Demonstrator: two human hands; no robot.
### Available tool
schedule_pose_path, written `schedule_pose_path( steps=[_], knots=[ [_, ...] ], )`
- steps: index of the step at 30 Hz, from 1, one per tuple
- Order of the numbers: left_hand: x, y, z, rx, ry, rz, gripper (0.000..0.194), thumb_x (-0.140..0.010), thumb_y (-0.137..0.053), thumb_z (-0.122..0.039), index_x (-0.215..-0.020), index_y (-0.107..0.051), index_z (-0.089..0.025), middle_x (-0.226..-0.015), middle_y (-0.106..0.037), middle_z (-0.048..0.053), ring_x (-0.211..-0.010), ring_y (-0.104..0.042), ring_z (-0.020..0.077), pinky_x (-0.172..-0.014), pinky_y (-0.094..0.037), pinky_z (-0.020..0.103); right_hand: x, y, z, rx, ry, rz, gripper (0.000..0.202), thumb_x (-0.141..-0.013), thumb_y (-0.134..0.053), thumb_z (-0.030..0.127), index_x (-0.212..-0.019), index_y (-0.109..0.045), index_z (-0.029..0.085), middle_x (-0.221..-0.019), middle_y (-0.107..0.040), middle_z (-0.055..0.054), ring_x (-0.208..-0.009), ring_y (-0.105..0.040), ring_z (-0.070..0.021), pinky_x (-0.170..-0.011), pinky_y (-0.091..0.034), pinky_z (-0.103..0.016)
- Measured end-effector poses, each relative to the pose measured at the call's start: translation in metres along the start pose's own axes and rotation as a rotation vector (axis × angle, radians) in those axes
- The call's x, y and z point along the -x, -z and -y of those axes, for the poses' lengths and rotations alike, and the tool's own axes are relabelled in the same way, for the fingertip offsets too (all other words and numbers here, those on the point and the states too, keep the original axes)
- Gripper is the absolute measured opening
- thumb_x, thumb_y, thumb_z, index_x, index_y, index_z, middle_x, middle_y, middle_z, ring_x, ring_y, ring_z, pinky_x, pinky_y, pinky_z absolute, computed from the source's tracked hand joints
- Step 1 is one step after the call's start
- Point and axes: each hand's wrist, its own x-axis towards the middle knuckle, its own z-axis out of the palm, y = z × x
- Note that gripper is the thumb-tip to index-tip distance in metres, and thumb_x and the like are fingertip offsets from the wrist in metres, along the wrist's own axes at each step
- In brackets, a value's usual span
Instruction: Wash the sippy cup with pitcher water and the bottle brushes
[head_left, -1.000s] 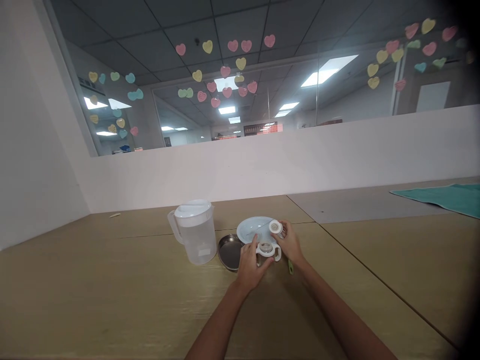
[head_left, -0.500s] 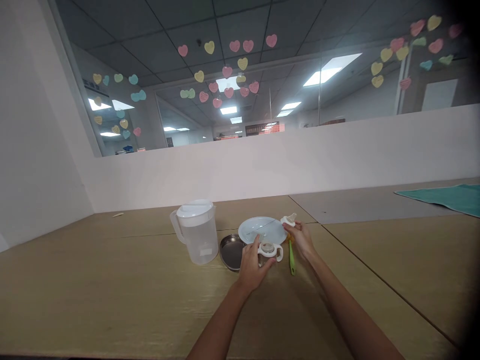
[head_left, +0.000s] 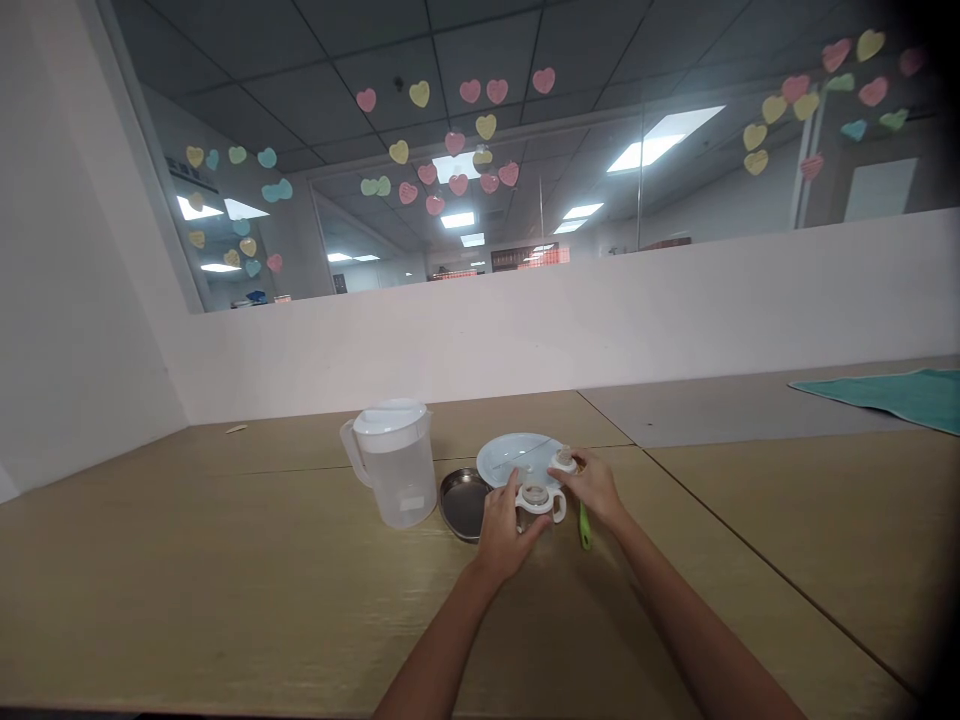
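My left hand (head_left: 501,535) is wrapped around the left side of a baby bottle (head_left: 535,496) with white handles, which stands upright on the table without a top. Between the fingertips of my right hand (head_left: 598,490) is a bottle nipple (head_left: 562,460) in a white collar, held just above and to the right of the bottle's mouth, apart from it. A white plate (head_left: 496,450) lies right behind both hands, with small clear items on it that I cannot make out. Below my right hand shows the green handle (head_left: 585,528) of a utensil whose other end is hidden.
A dark metal dish (head_left: 459,508) sits left of the bottle, partly behind my left hand. Farther left stands a clear lidded pitcher (head_left: 403,480). A teal cloth (head_left: 900,395) lies at the far right. The white wall (head_left: 390,350) borders the table's back.
My right hand has moved left and slightly down with the nipple, bringing it closer to the bottle. My left hand and the bottle have stayed in place.
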Motion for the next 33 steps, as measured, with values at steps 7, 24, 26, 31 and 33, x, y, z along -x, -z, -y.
schedule_pose_path(
  steps=[7,24,26,31,33],
  knots=[
    [-0.0004,0.0002,0.0008,-0.002,-0.009,0.000,0.076,-0.079,-0.052,-0.054,-0.139,-0.023,-0.019,-0.124,-0.051,0.012,-0.113,-0.045,0.0267,-0.099,-0.032,0.045,0.0050,-0.0010,-0.0026,0.140,0.166,0.039,0.031,-0.058,-0.068,0.032,-0.084,-0.062,0.019,-0.099,-0.067,-0.008,-0.087,-0.061,-0.0236,-0.080,-0.045,-0.038],
    [-0.0007,-0.0005,0.0031,-0.007,-0.028,-0.003,0.075,-0.079,-0.052,-0.053,-0.139,-0.024,-0.018,-0.124,-0.051,0.011,-0.113,-0.045,0.0249,-0.099,-0.032,0.042,0.0094,0.0035,-0.0023,0.484,0.372,0.049,0.031,-0.073,-0.045,0.017,-0.103,-0.051,0.019,-0.095,-0.062,-0.007,-0.092,-0.057,-0.0213,-0.076,-0.045,-0.032],
    [-0.0004,-0.0004,0.0027,-0.008,-0.022,-0.004,0.075,-0.079,-0.052,-0.053,-0.139,-0.024,-0.018,-0.124,-0.051,0.011,-0.113,-0.046,0.0249,-0.099,-0.032,0.043,0.0096,0.0031,-0.0029,0.515,0.441,0.052,0.034,-0.074,-0.042,0.012,-0.106,-0.051,0.020,-0.099,-0.060,-0.007,-0.095,-0.055,-0.0204,-0.079,-0.045,-0.032],
    [-0.0005,0.0005,0.0014,-0.008,-0.021,-0.004,0.074,-0.079,-0.051,-0.053,-0.139,-0.025,-0.018,-0.125,-0.051,0.012,-0.114,-0.045,0.0247,-0.099,-0.032,0.043,0.0093,0.0009,-0.0046,0.650,0.568,0.051,0.035,-0.076,-0.041,0.008,-0.104,-0.058,0.020,-0.115,-0.055,-0.010,-0.106,-0.050,-0.0219,-0.087,-0.043,-0.034],
    [-0.0008,0.0009,0.0009,-0.008,-0.022,-0.001,0.074,-0.079,-0.052,-0.053,-0.139,-0.025,-0.018,-0.125,-0.050,0.012,-0.114,-0.045,0.0250,-0.099,-0.032,0.044,0.0095,0.0006,-0.0034,0.708,0.586,0.052,0.036,-0.077,-0.042,0.009,-0.104,-0.061,0.023,-0.116,-0.054,-0.009,-0.106,-0.049,-0.0227,-0.086,-0.044,-0.035]
  ],
)
